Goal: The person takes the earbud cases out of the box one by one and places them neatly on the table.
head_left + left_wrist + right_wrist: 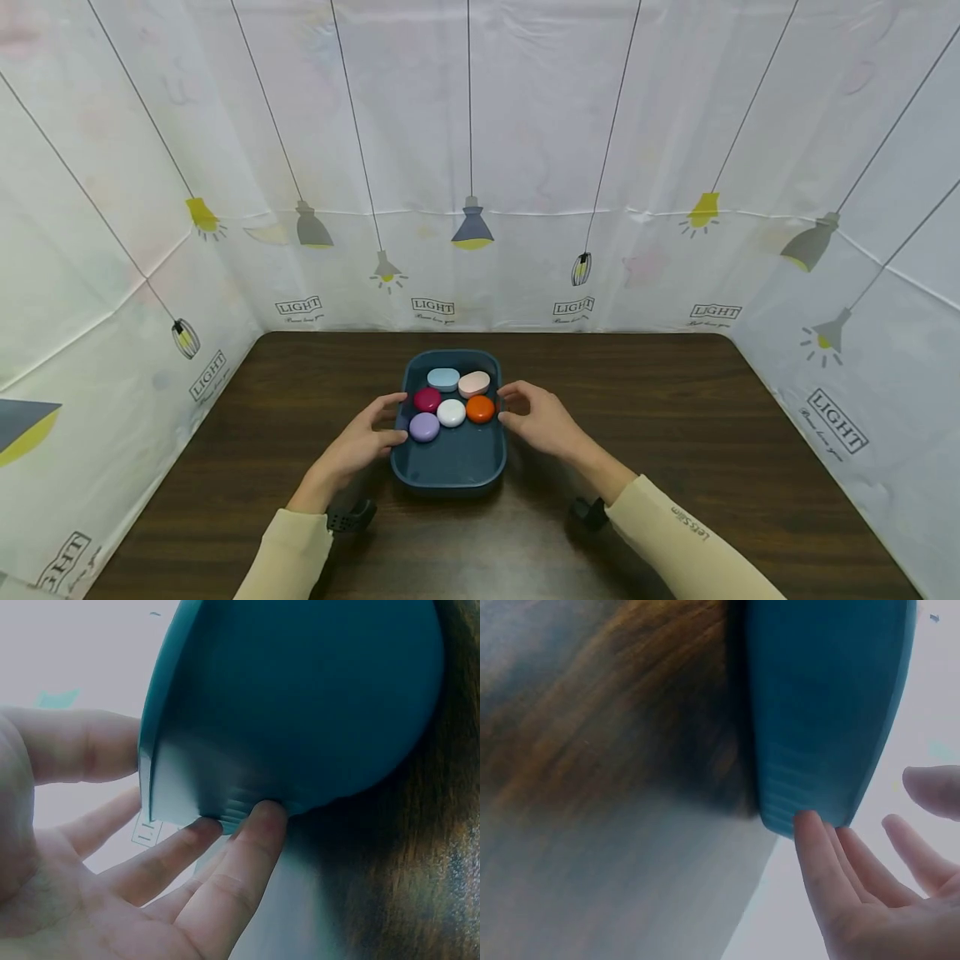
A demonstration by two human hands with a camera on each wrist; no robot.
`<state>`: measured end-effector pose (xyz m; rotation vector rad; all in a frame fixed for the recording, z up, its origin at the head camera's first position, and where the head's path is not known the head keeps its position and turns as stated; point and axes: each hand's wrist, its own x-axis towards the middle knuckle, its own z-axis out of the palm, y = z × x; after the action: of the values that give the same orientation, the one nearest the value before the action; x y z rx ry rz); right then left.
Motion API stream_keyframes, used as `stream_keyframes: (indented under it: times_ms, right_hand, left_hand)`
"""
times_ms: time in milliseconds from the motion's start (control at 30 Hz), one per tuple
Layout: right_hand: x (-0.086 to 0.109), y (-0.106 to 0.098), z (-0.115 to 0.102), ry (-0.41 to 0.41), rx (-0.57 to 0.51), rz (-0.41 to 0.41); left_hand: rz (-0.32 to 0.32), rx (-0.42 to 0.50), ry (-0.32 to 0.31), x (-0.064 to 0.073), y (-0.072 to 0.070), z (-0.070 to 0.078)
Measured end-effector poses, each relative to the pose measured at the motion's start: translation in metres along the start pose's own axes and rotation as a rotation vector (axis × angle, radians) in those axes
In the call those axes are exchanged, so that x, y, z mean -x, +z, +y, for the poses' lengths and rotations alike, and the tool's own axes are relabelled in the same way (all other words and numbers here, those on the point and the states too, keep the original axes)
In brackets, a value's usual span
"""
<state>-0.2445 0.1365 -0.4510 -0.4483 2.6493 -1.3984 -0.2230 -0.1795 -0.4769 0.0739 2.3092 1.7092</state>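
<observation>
A dark blue rectangular tray with rounded corners stands on the table. Inside it lie smooth rounded pieces: light blue and pale pink oblong ones at the far end, then round magenta, white, orange and lilac ones. On the tray's left side, my left hand touches the outer wall with nearly straight fingers, its thumb by the rim. Fingertips of my right hand rest against the right wall; its thumb looks apart from the tray in the right wrist view.
The dark wooden table spreads around the tray. White sheets printed with hanging lamps close off the back and both sides. A dark band sits on the left wrist, another on the right.
</observation>
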Motion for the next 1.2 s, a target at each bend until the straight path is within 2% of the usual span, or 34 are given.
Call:
stream_keyframes:
  times_ms: [200, 367, 500, 600, 967, 1200]
  right_hand:
    - [-0.003, -0.003, -0.011, -0.058, 0.085, 0.019]
    - [-0.005, -0.003, -0.023, -0.078, 0.185, 0.031]
    - [-0.009, 0.000, -0.033, -0.125, 0.266, 0.027]
    - [-0.012, 0.002, -0.039, -0.162, 0.328, 0.016]
    - [-0.038, 0.010, -0.047, -0.218, 0.563, -0.029]
    - [-0.052, 0.017, -0.052, -0.259, 0.666, -0.082]
  left_hand:
    - [0.004, -0.008, -0.002, 0.000, -0.001, -0.001]
    - [-0.002, -0.023, 0.005, -0.003, -0.001, -0.002]
    - [-0.008, -0.034, 0.005, -0.003, -0.001, -0.001]
    - [-0.013, -0.030, 0.000, -0.003, -0.002, 0.000]
    - [-0.005, -0.027, 0.002, -0.003, 0.000, -0.001]
    - [0.008, -0.013, -0.001, -0.006, 0.000, -0.003]
